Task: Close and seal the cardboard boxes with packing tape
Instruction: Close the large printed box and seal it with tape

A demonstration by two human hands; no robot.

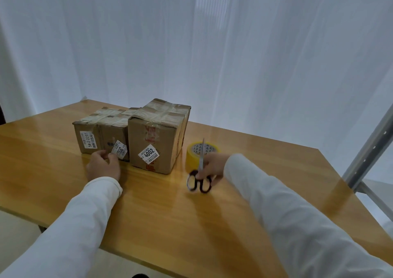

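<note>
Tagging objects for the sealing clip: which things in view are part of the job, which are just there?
Job:
tall cardboard box
two low cardboard boxes
yellow tape roll
scissors, in the right hand
left hand, at the low boxes

Just there:
wooden table
white curtain
metal rack frame

Both arms wear long, loose white sleeves (287,209) ending in plain cuffs (110,184) at the wrists.
</note>
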